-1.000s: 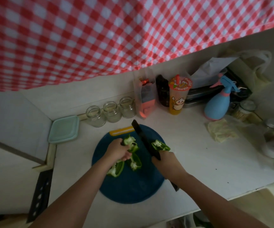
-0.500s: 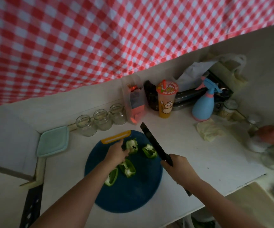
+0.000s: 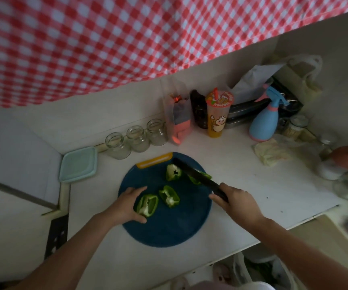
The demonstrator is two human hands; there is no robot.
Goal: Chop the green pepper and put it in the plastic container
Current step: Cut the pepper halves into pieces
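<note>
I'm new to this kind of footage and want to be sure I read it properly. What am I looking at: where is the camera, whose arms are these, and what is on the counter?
There is no machine here. A person works with two bare hands, and the single camera sits on their head, looking forward and down, so both arms come in from the bottom edge. On the white counter lies a round blue cutting board with four green pepper pieces on it. The left hand grips the nearest pepper piece. The right hand holds a black knife, its blade lying across the far right piece. Left of the board sits the plastic container with its pale green lid on, and behind the board stand three glass jars.
</note>
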